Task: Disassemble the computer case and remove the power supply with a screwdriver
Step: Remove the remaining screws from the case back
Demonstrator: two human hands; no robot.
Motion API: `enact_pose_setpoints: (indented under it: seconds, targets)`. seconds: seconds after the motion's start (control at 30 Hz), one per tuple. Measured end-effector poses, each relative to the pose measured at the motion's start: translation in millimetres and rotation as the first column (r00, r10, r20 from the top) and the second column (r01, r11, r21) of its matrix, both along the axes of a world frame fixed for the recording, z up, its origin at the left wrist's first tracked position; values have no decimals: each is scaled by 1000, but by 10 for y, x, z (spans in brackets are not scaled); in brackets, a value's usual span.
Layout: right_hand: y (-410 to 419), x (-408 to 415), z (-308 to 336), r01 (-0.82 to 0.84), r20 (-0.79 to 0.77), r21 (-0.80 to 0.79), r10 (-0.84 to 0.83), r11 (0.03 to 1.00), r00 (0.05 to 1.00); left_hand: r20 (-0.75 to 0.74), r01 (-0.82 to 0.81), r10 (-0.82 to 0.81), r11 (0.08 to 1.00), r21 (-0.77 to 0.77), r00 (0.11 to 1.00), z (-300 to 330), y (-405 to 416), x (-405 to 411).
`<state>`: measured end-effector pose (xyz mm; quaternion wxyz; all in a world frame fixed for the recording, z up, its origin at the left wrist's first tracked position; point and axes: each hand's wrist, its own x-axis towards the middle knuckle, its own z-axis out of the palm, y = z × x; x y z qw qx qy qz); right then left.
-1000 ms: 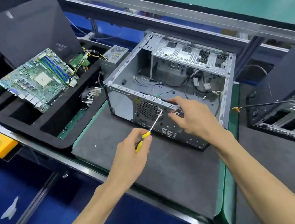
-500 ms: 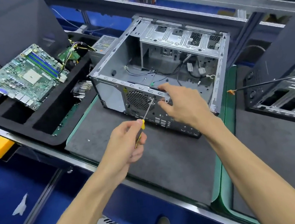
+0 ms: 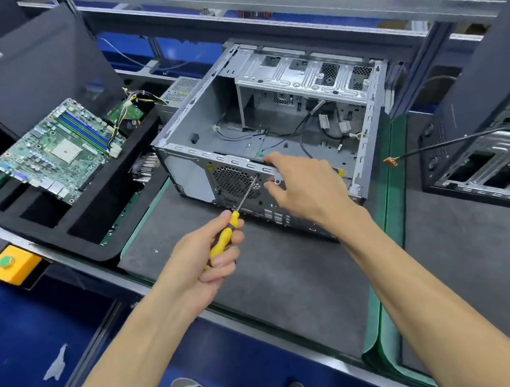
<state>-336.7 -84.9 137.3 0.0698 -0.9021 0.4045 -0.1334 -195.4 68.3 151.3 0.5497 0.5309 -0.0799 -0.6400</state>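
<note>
Left hand grips screwdriver; right hand fingers pinch case rim (no legible writing).

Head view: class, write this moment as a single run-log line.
left hand: grips screwdriver | tip: at case rear, by fan grille | right hand: on case's top rear edge

Left grip curled closed, forearm extended; right grip fingers pinching, arm outstretched.
</note>
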Motion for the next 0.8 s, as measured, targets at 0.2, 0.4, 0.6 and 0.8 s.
enact_pose_setpoints:
  seconds: [0.2, 0.4, 0.6, 0.8]
  targets:
    - [11, 4, 30, -1, -13, 18, 1, 1000, 1000, 998, 77, 66, 995, -65, -14, -27, 65, -62]
    - [-132, 43, 142, -98, -127, 109, 112, 989, 986, 897, 67, -103, 987, 146, -430, 27, 33, -153]
    - [-124, 49, 82, -105, -128, 78, 114, 991, 985, 707, -3, -300, 921, 389, -640, 101, -37, -313]
    - [-124, 52, 83, -99, -118, 56, 105, 993, 987, 661, 149, -236, 971, 187, 712, 106, -157, -178]
